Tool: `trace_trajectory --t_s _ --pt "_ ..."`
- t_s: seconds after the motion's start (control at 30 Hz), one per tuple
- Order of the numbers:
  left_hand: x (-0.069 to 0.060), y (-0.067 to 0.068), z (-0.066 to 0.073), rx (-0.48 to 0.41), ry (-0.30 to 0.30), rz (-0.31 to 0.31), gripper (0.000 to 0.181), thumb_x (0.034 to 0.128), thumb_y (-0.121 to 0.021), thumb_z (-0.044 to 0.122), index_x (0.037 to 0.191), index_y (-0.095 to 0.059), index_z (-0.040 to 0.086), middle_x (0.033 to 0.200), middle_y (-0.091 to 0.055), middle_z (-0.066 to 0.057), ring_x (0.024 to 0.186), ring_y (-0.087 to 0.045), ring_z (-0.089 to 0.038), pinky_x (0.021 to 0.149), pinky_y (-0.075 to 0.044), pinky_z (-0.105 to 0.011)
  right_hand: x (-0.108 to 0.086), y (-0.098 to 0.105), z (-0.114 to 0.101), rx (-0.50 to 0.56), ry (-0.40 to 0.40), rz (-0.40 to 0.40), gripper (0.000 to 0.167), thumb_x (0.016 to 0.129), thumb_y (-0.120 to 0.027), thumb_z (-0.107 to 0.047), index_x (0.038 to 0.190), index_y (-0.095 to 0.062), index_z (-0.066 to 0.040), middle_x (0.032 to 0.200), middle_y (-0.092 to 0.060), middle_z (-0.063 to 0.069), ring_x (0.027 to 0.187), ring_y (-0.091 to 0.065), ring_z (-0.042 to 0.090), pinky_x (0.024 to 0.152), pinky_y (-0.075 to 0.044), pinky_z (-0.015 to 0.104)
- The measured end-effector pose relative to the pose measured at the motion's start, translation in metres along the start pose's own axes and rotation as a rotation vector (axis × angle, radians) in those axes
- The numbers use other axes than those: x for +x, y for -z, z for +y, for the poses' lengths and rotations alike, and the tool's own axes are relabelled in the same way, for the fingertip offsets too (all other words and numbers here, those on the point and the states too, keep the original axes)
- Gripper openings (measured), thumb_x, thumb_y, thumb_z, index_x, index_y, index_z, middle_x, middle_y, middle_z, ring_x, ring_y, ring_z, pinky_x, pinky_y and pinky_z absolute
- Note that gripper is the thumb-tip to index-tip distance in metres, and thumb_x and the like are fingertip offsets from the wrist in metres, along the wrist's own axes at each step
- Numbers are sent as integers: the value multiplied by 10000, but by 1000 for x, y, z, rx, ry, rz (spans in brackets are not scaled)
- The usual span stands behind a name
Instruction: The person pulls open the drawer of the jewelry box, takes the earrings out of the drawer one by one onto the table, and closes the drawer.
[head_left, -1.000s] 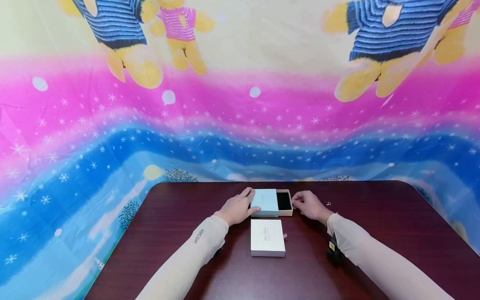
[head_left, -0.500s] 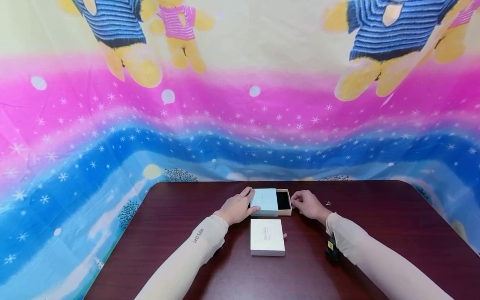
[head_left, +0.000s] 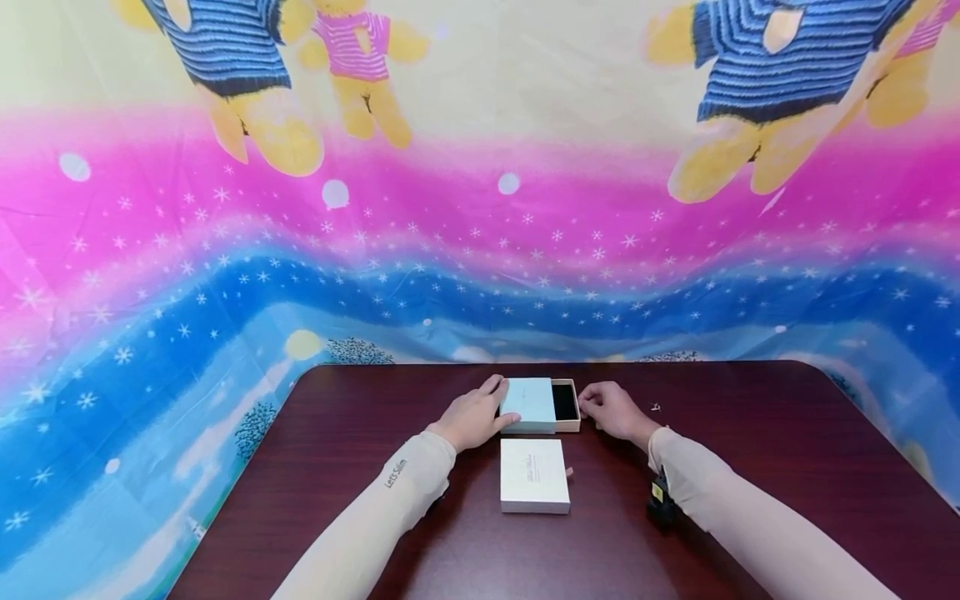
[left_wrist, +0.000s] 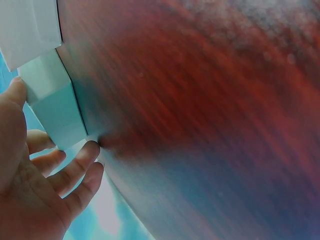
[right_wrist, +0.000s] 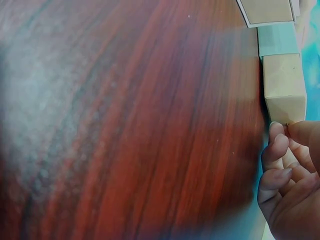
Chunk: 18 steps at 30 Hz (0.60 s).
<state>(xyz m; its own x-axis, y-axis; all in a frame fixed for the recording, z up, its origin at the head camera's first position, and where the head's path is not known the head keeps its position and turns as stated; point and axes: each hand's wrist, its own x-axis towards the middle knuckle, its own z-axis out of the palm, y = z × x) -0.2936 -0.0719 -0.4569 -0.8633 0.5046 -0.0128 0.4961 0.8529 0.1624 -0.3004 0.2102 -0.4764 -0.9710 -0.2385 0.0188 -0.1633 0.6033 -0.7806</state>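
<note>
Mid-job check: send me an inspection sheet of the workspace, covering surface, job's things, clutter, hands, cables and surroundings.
Surface: dark reddish-brown table, glossy.
Job's things: pale blue box, its drawer partly out at the right, black inside; white box apart on the near side, pink tab at its right edge.
Clutter: small shiny item right of the boxes, too small to identify.
Hands: left hand holds the pale blue box's left end; right hand pinches at the drawer's outer end.
Cables: nothing seen.
Surroundings: printed cloth behind; black device at the right wrist.

Glossy dark red table [head_left: 780, 425], colourful snowflake-print cloth [head_left: 480, 212] behind
</note>
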Motion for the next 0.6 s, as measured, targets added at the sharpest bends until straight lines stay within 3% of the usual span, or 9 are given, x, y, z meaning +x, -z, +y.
trace_trajectory --t_s 0.6 --pt "0 -2 -1 1 5 -5 757 1037 -439 564 1613 -267 104 1680 -259 -126 1446 -470 -269 1120 -460 -403 0 -3 -2 16 -6 -5 175 1024 -547 -44 950 -687 30 799 -683 132 543 -527 123 544 -482 287"
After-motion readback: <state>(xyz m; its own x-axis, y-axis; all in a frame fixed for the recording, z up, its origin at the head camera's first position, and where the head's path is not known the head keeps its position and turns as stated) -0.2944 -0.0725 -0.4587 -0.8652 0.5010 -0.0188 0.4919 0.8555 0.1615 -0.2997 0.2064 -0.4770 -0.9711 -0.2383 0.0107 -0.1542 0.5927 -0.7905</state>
